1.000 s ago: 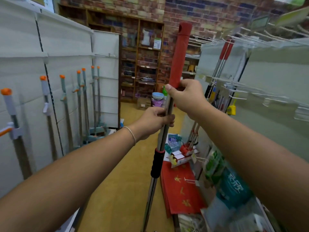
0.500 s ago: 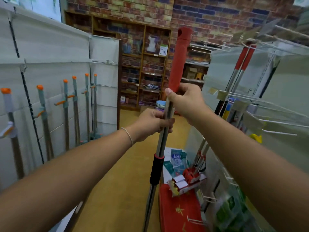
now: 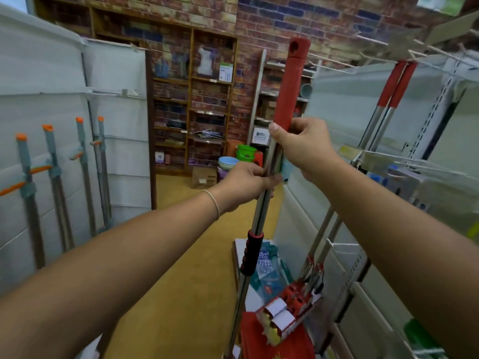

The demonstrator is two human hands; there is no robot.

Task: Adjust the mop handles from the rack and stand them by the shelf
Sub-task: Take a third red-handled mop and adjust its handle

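Best, with the left hand point(image 3: 243, 187) and right hand point(image 3: 305, 149) both clenched on the mop handle point(image 3: 261, 208) mid-frame, to twist its sections oppositely while keeping it upright.

Almost nothing here reads clearly for you. Below your left hand point(image 3: 243, 186), just right of the mop handle's black collar, a teal packet point(image 3: 268, 265) carries a white number that looks like "88" at its top; the smaller print under it is too blurred to make out. Past your left hand, on the far wooden shelf, a white box point(image 3: 226, 72) with a green top shows dark markings, none legible. Left of your right hand point(image 3: 305, 149), a white carton point(image 3: 260, 136) bears a dark printed patch you cannot read.
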